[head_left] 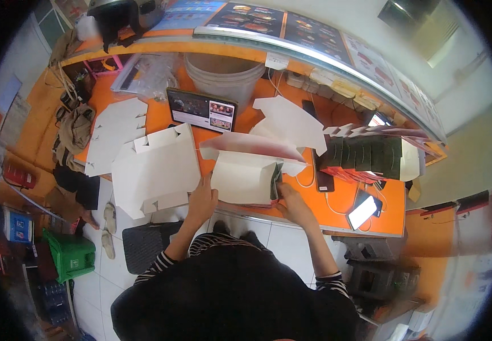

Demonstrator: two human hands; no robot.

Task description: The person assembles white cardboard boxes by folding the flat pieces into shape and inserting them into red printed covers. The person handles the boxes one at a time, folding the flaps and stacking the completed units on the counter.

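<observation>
A partly folded cardboard box [241,179] lies in front of me near the table's front edge, its white inside facing up and its lid panel raised at the back. My left hand [201,200] is closed at the box's left edge. At the right end, my right hand [295,206] pinches the folded side wall, which shows a dark green outer face. Left of the box are flat white cardboard blanks [158,165], the nearer one overhanging the front edge. Another white blank [291,122] rests behind the box.
A tablet [202,109] leans before a white bucket [223,77]. Folded green-and-red boxes [362,156] stand stacked at the right, near a lit phone [362,212] and charging cables. A shelf with menu panels [249,23] runs along the back. A green bin [71,254] stands on the floor at left.
</observation>
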